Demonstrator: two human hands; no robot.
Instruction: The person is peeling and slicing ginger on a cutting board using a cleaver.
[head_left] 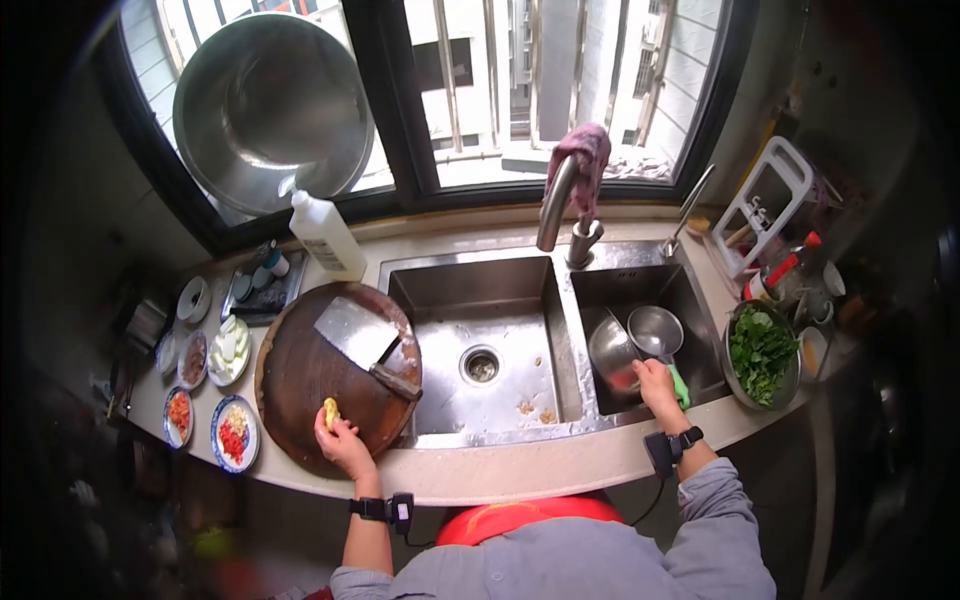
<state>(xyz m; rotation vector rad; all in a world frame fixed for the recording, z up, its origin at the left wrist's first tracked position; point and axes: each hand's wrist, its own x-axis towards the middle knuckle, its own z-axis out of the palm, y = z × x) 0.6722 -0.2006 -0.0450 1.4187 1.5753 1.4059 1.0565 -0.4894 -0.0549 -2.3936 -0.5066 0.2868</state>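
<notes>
Over the front of the round wooden board (300,370), my left hand (345,447) pinches a small yellow piece (331,411). A cleaver (355,333) lies on the same board, its handle pointing toward the sink. My right hand (655,385) reaches into the right sink basin, fingers closed at the rim of a metal bowl (612,350). Beside that bowl sits a round metal strainer or ladle (656,330). Something green (680,388) shows just right of my right hand.
Small dishes of cut food, such as a blue-rimmed plate (236,455), stand left of the board. A white pump bottle (327,238) is behind it. The faucet (556,205) carries a purple cloth (590,160). Leafy greens (762,350) fill a bowl at right.
</notes>
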